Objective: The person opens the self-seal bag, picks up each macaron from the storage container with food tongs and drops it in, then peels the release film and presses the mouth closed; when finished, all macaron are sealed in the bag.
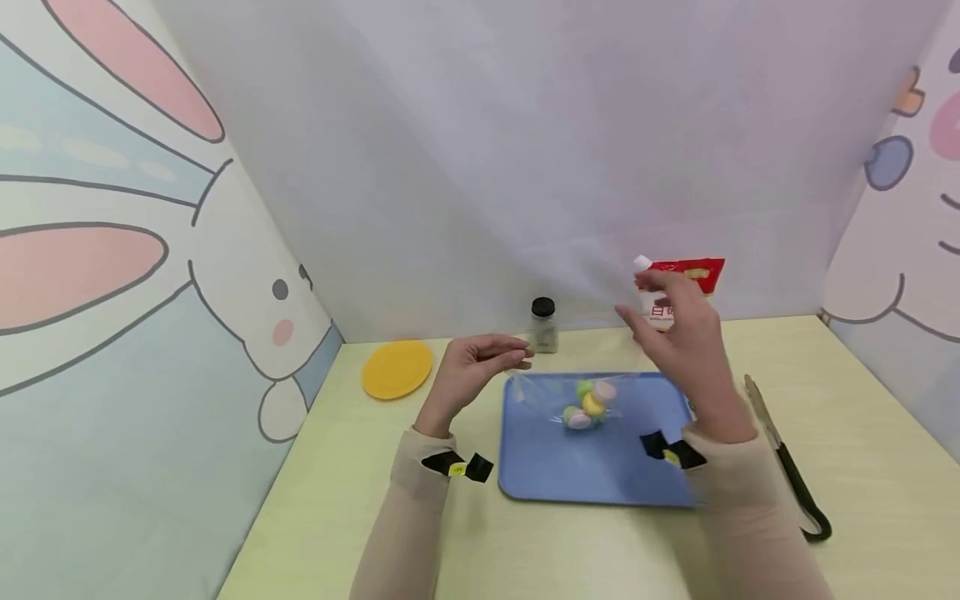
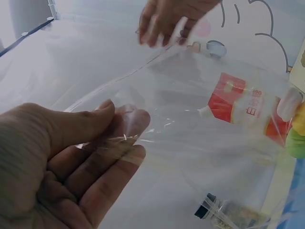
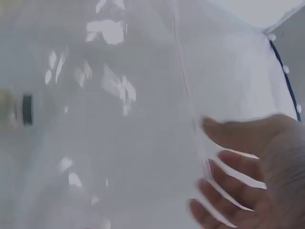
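Note:
A clear plastic bag [image 1: 540, 396] with green, yellow and pink macarons [image 1: 591, 406] at its bottom is stretched out over the blue tray [image 1: 600, 475]. My left hand [image 1: 480, 362] pinches one upper corner of it; in the left wrist view, the film of the bag [image 2: 176, 129] runs between thumb and fingers. On the other side my right hand [image 1: 686, 342] is raised with thumb and fingers apart. In the right wrist view, that hand [image 3: 248, 162] is beside the bag's seal line [image 3: 183, 76], its fingers loosely bent and blurred.
Behind the tray stands a small jar [image 1: 544, 329] with a black lid. A red and white spouted pouch [image 1: 701, 271] is partly hidden behind my right hand. On the left lies a yellow plate [image 1: 397, 369]; on the right, a black-handled knife [image 1: 795, 475].

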The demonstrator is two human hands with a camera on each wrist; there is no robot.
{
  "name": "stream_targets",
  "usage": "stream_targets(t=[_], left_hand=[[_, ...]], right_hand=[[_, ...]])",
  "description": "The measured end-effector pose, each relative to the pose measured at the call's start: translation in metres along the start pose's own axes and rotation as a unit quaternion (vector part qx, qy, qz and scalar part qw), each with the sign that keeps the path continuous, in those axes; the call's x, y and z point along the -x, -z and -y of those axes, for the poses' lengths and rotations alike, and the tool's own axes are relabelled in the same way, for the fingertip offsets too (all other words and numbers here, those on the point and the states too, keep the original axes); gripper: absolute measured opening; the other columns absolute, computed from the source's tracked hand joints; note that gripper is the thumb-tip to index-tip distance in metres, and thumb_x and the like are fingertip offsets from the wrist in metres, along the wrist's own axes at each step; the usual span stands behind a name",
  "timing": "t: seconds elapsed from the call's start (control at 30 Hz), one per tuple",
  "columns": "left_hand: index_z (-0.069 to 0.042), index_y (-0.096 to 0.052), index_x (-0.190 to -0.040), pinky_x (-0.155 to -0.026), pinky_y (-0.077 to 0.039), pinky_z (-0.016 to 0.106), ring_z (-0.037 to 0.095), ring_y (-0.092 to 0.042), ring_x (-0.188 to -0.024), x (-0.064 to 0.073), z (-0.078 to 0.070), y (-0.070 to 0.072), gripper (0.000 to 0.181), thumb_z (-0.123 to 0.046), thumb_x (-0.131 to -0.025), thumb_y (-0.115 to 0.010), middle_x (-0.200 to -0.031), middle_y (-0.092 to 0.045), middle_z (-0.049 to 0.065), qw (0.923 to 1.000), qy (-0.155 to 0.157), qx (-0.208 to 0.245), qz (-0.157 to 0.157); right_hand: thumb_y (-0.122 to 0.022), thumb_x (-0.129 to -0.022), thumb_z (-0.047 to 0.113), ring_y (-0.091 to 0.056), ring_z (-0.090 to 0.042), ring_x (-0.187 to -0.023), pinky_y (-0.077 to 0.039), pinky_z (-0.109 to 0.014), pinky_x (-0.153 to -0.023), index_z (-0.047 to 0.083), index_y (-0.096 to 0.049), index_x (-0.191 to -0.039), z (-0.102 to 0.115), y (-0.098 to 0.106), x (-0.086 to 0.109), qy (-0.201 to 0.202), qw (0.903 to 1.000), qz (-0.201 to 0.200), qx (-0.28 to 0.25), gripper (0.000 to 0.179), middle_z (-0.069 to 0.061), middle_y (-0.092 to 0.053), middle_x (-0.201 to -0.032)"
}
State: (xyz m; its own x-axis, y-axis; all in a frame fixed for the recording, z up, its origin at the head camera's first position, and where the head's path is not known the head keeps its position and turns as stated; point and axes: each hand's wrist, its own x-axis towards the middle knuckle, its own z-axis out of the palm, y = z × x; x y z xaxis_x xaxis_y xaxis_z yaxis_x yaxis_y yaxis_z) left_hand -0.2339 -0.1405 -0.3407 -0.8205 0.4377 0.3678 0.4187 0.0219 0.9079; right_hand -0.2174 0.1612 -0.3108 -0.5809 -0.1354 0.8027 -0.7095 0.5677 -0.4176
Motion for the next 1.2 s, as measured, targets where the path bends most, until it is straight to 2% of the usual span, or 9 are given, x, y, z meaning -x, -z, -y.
stream_targets(t=[0.07,0.1,0.17,0.23,0.3,0.43,0.67,0.87,1.2], left_hand=[[-0.003,-0.074,-0.114,-0.087,-0.058,0.044,0.028,-0.074,-0.095,-0.001,-0.001,-0.001,0.022,-0.014,-0.096,-0.070,-0.108,-0.075,0.010,1.0000,-0.002,0.003,-0.002],[-0.002,-0.073,-0.114,-0.087,-0.058,0.044,0.029,-0.074,-0.095,-0.001,-0.001,-0.001,0.022,-0.013,-0.095,-0.070,-0.107,-0.075,0.011,1.0000,-0.004,0.006,-0.002],[0.000,-0.073,-0.115,-0.086,-0.058,0.045,0.030,-0.074,-0.094,-0.001,-0.003,-0.002,0.022,-0.010,-0.095,-0.070,-0.108,-0.075,0.012,0.9999,-0.010,0.012,0.003],[0.003,-0.072,-0.116,-0.085,-0.058,0.048,0.031,-0.074,-0.093,0.000,-0.006,-0.004,0.023,-0.006,-0.094,-0.070,-0.108,-0.074,0.015,0.9996,-0.019,0.017,0.016],[0.002,-0.072,-0.116,-0.084,-0.059,0.047,0.031,-0.074,-0.092,0.001,-0.009,-0.007,0.023,-0.004,-0.094,-0.069,-0.108,-0.074,0.016,0.9989,-0.029,0.012,0.035],[0.001,-0.072,-0.116,-0.081,-0.060,0.043,0.027,-0.075,-0.089,0.005,-0.016,-0.014,0.022,-0.004,-0.094,-0.069,-0.105,-0.075,0.015,0.9957,-0.054,-0.017,0.074],[-0.002,-0.073,-0.115,-0.077,-0.061,0.035,0.015,-0.075,-0.086,0.009,-0.027,-0.022,0.022,-0.004,-0.093,-0.071,-0.098,-0.077,0.008,0.9883,-0.076,-0.081,0.104],[-0.007,-0.075,-0.114,-0.075,-0.060,0.029,0.012,-0.074,-0.083,0.012,-0.035,-0.025,0.019,-0.008,-0.095,-0.070,-0.094,-0.077,0.003,0.9832,-0.057,-0.130,0.115],[-0.017,-0.078,-0.102,-0.062,-0.056,0.025,-0.001,-0.069,-0.072,0.017,-0.042,-0.026,0.014,-0.010,-0.097,-0.067,-0.086,-0.076,-0.009,0.9652,-0.036,-0.219,0.138]], right_hand=[[-0.074,-0.094,0.023,-0.065,-0.028,-0.098,-0.047,-0.015,-0.086,-0.002,-0.068,-0.114,0.023,-0.013,-0.005,0.094,0.9941,-0.049,-0.022,0.033,-0.013,-0.070,-0.109],[-0.071,-0.096,0.026,-0.065,-0.026,-0.096,-0.049,-0.019,-0.087,-0.002,-0.070,-0.110,0.034,-0.019,-0.006,0.140,0.9882,-0.051,-0.034,0.031,-0.012,-0.070,-0.106],[-0.063,-0.101,0.031,-0.065,-0.023,-0.095,-0.051,-0.020,-0.087,0.000,-0.072,-0.106,0.050,-0.031,-0.006,0.205,0.9773,-0.012,-0.053,0.033,-0.009,-0.071,-0.104],[-0.067,-0.098,0.021,-0.065,-0.020,-0.099,-0.054,-0.024,-0.088,0.002,-0.073,-0.109,0.054,-0.039,-0.004,0.229,0.9701,0.047,-0.064,0.022,-0.006,-0.070,-0.109],[-0.074,-0.092,0.012,-0.064,-0.019,-0.102,-0.055,-0.027,-0.087,0.003,-0.073,-0.113,0.054,-0.045,-0.002,0.224,0.9705,0.073,-0.052,0.022,-0.006,-0.069,-0.112],[-0.084,-0.078,0.001,-0.064,-0.019,-0.103,-0.058,-0.034,-0.084,0.004,-0.072,-0.114,0.049,-0.048,0.003,0.201,0.9750,0.090,-0.031,0.039,-0.006,-0.069,-0.113],[-0.085,-0.078,0.006,-0.069,-0.017,-0.097,-0.060,-0.032,-0.076,0.006,-0.075,-0.111,0.044,-0.042,0.005,0.200,0.9702,0.129,-0.043,0.034,-0.004,-0.072,-0.109],[-0.086,-0.078,0.010,-0.071,-0.014,-0.090,-0.060,-0.027,-0.070,0.007,-0.076,-0.107,0.044,-0.038,0.006,0.195,0.9646,0.164,-0.068,0.031,-0.003,-0.074,-0.104],[-0.089,-0.075,0.009,-0.070,-0.010,-0.079,-0.056,-0.019,-0.065,0.009,-0.077,-0.097,0.046,-0.039,0.008,0.205,0.9583,0.189,-0.062,0.026,0.001,-0.074,-0.094]])
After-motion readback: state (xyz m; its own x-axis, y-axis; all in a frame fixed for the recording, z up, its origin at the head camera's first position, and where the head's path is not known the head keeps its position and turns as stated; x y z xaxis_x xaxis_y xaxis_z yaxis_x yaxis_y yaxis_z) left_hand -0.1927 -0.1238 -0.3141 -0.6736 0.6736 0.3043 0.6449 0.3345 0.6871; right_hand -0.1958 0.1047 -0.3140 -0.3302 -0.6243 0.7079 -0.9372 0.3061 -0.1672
